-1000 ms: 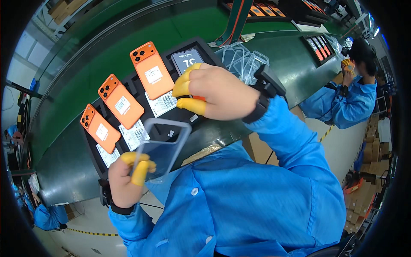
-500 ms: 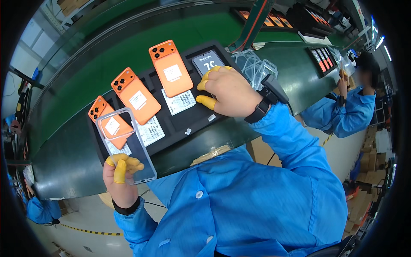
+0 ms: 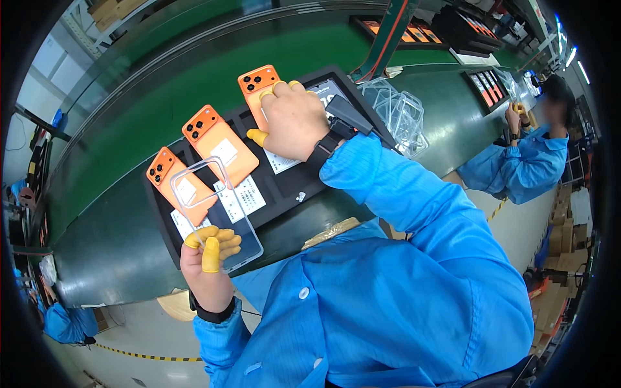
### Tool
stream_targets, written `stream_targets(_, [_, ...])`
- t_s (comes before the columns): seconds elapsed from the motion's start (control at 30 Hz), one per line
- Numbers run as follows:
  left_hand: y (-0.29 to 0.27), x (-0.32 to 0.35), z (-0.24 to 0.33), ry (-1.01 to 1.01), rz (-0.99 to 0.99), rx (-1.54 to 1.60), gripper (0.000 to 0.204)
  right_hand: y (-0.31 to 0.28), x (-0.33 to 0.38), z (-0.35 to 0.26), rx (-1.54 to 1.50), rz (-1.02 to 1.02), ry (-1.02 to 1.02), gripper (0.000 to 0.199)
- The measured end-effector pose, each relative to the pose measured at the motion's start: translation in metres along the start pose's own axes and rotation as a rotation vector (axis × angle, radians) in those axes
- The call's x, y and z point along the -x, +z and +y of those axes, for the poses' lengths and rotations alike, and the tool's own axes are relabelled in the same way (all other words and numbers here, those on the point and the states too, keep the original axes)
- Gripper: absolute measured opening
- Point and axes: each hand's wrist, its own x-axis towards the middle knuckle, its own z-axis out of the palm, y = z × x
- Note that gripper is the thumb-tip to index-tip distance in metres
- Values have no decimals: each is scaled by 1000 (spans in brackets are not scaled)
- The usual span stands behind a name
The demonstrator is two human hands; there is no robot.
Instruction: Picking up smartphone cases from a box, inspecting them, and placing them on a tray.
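Note:
My left hand (image 3: 210, 255), with yellow finger cots, pinches a clear phone case (image 3: 242, 227) by its lower left edge. The case is tilted in front of the leftmost orange phone (image 3: 184, 189). My right hand (image 3: 294, 123) lies over the rightmost orange phone (image 3: 254, 81), thumb at its lower left side and fingers curled over its back. That hand hides most of this phone. Between them lies another orange phone (image 3: 223, 152), back up. A grey-screened phone (image 3: 331, 92) sits at the right end of the black tray (image 3: 284, 210), partly behind my right hand and wrist.
White printed labels (image 3: 248, 199) lie under the orange phones. Several clear cases (image 3: 404, 116) are heaped right of the tray. A green post (image 3: 388, 42) stands behind them. Another person (image 3: 533, 155) in blue works at the far right beside a smaller tray (image 3: 486, 89).
My right hand has moved left from the grey-screened phone onto the rightmost orange phone. My left hand still holds the clear case. The whole view has shifted slightly.

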Motion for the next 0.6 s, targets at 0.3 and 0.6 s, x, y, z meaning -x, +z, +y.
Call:
stream_targets(0.3, [-1,-3,1,1,-5,19,23,-10,3,0,-38,1,29,42])
stream_targets(0.6, [7,0,14,-57,61,76,30,-7,10,69,-940,152,375,29])
